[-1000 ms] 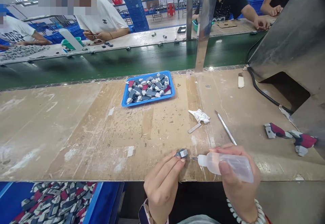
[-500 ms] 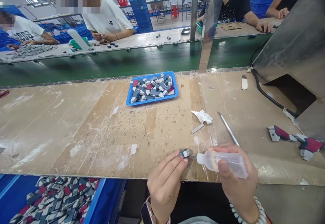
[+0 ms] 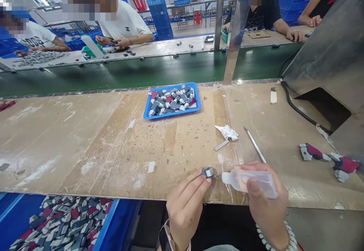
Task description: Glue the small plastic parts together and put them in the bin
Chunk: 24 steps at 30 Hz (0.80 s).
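Note:
Between the fingertips of my left hand point(image 3: 186, 205) is a small dark blue-grey and white plastic part point(image 3: 208, 172), held just above the front edge of the table. My right hand point(image 3: 269, 198) is wrapped round a translucent squeeze bottle point(image 3: 251, 181), which lies nearly level with its thin needle tip pointing left at the part. Whether the tip touches the part I cannot tell. Beyond my right hand lies a slim metal craft knife point(image 3: 255, 145). A crumpled white tissue point(image 3: 227, 132) and a small flat grey strip point(image 3: 221, 145) rest close by.
A blue tray point(image 3: 172, 115) of similar parts sits mid-table. Joined maroon and grey pieces point(image 3: 330, 160) lie at right, near a metal housing point(image 3: 321, 61) with a black cable. At lower left stands a blue bin point(image 3: 112, 209) full of parts. People sit beyond the green conveyor point(image 3: 142, 71).
The view has shifted slightly. Both hands keep nearly the same pose, with the bottle tip still by the small part. A co-worker across the conveyor has moved their hands a little.

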Each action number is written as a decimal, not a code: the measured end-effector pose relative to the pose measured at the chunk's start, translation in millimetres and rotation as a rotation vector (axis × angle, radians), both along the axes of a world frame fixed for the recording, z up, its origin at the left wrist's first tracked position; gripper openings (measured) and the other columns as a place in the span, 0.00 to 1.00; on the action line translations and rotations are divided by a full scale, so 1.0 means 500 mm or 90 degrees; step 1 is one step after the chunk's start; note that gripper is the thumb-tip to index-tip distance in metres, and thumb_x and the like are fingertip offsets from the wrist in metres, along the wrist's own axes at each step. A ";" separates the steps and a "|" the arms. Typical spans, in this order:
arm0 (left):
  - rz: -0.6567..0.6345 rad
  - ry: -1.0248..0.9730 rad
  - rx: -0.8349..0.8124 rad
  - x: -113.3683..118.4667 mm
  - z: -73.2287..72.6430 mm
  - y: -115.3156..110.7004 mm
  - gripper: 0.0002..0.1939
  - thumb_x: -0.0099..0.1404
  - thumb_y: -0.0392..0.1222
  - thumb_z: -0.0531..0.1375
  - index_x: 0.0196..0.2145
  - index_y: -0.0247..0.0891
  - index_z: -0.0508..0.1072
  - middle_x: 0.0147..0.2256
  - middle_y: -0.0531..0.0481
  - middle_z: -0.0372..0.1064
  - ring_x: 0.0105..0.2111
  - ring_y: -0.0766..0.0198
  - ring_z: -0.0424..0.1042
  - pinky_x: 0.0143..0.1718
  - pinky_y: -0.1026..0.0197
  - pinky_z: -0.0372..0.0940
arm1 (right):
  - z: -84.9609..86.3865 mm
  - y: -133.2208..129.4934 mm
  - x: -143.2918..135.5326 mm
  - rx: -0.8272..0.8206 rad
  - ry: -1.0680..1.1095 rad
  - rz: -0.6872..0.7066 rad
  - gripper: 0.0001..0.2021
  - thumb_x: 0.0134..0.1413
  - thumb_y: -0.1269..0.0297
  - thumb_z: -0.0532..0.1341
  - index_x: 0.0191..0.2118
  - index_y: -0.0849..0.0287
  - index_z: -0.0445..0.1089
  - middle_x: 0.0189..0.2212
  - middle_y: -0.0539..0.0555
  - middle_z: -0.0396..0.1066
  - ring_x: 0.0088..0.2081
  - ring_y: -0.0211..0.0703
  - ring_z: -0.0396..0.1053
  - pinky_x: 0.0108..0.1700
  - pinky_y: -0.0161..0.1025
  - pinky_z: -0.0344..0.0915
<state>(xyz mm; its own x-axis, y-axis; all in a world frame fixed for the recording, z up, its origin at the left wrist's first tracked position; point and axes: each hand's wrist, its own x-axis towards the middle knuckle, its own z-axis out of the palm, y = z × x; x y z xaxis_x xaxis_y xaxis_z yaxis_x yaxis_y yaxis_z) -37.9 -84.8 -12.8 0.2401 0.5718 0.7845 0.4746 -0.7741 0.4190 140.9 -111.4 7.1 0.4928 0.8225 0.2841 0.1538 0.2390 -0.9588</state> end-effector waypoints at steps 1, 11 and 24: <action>-0.001 -0.002 0.004 0.000 0.000 0.001 0.24 0.55 0.12 0.62 0.46 0.30 0.78 0.42 0.45 0.79 0.49 0.56 0.76 0.50 0.54 0.77 | -0.001 0.000 0.000 0.000 -0.001 -0.005 0.14 0.58 0.51 0.68 0.37 0.57 0.76 0.34 0.60 0.75 0.27 0.44 0.74 0.21 0.33 0.69; -0.017 0.065 0.057 -0.012 0.007 -0.009 0.14 0.61 0.18 0.63 0.42 0.29 0.79 0.40 0.44 0.79 0.51 0.57 0.76 0.50 0.58 0.75 | -0.012 0.004 0.004 0.091 0.234 -0.078 0.12 0.54 0.54 0.69 0.36 0.57 0.75 0.32 0.55 0.74 0.35 0.45 0.74 0.32 0.36 0.72; -0.098 0.215 -0.054 -0.023 0.095 0.028 0.06 0.67 0.35 0.65 0.42 0.37 0.78 0.40 0.49 0.80 0.42 0.58 0.80 0.44 0.56 0.78 | 0.006 0.011 0.007 0.048 0.299 0.035 0.09 0.60 0.59 0.67 0.42 0.58 0.71 0.43 0.57 0.76 0.20 0.34 0.67 0.22 0.34 0.67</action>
